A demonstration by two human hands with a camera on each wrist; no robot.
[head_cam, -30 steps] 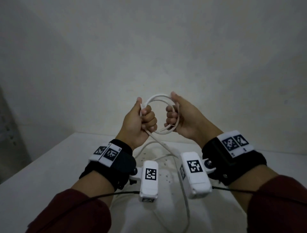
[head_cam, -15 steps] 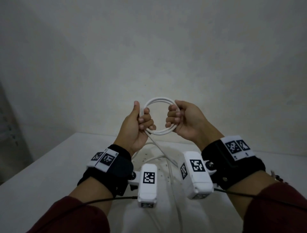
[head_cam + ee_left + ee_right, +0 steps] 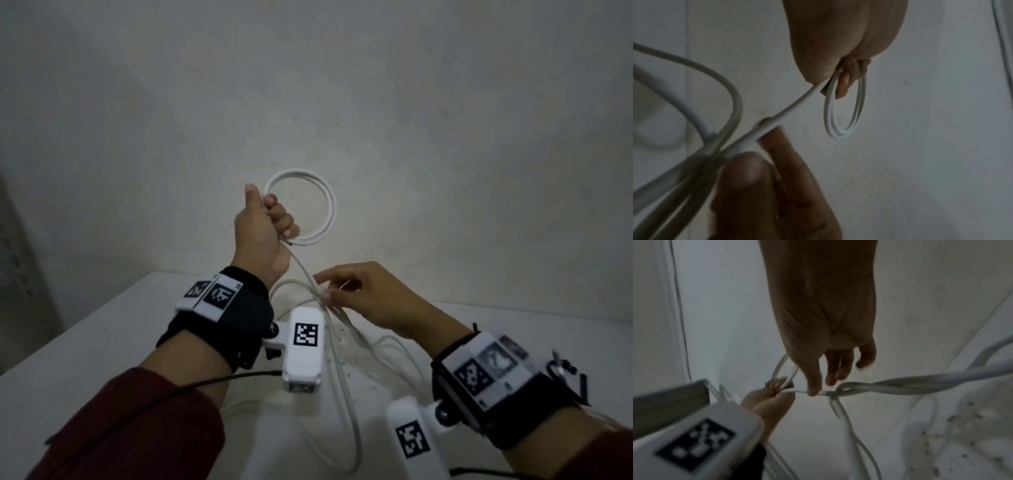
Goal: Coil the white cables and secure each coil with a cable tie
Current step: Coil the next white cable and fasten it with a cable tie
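My left hand (image 3: 274, 219) is raised in front of the wall and grips a small coil of white cable (image 3: 329, 205) of a few turns. The same coil (image 3: 844, 113) hangs from its curled fingers (image 3: 842, 87) in the left wrist view. The loose strand (image 3: 305, 270) runs from that fist down toward the table. Lower and to the right, my right hand (image 3: 325, 289) pinches this strand between thumb and forefinger. In the right wrist view the thumb (image 3: 813, 386) sits on the strand (image 3: 826, 392), just right of my left hand (image 3: 772, 400).
More white cable (image 3: 394, 346) lies in loose loops on the white table (image 3: 102, 342), crossing under my right hand. Small dark specks (image 3: 342, 363) dot the tabletop. A plain wall stands close behind, and a grey metal rack (image 3: 13, 274) is at the far left.
My right hand has let go of the coil and dropped to the loose strand below it. The left hand now holds the coil alone, slightly higher.
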